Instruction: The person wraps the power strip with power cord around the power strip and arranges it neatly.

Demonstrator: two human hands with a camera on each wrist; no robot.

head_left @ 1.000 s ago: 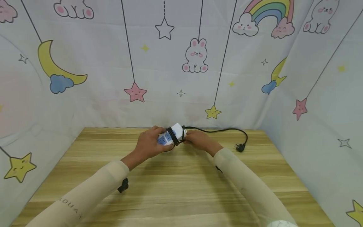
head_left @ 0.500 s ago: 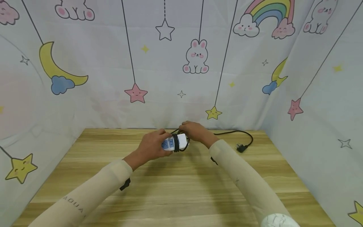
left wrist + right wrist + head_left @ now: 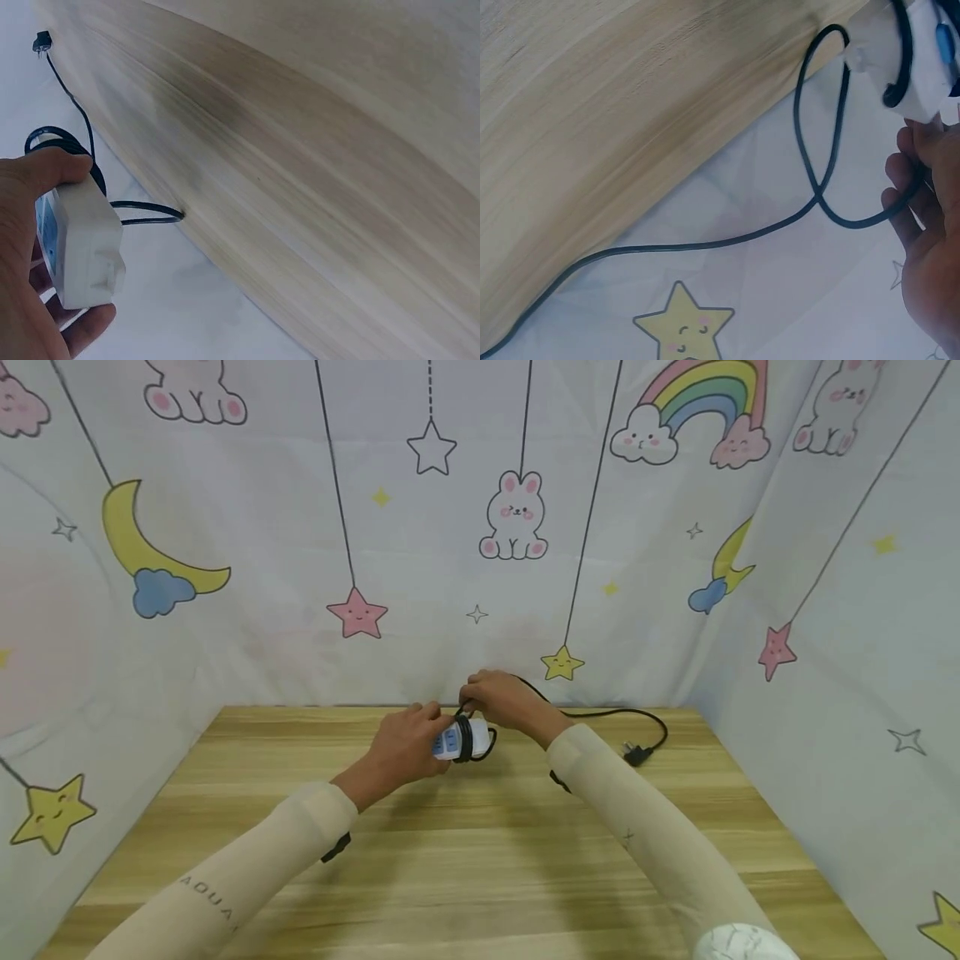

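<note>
A white power strip with blue socket faces is held above the table near its far edge. My left hand grips its left end, with the thumb laid along one side in the left wrist view and the fingers curled beneath. Several turns of black cord wrap the strip's middle, and a small loop sticks out past its right end. Just beyond the strip, my right hand holds the cord between thumb and curled fingers. In the right wrist view, the loose cord runs from this hand through a loop and away.
The black plug lies on the wooden table at the right, at the end of the trailing cord. A cloth wall printed with stars and rabbits stands close behind the table's far edge; further cloth walls flank both sides.
My right hand has gone from the strip's right end to its far side, bringing cord leftward. The strip has turned from slanted to nearly level, still in my left hand.
</note>
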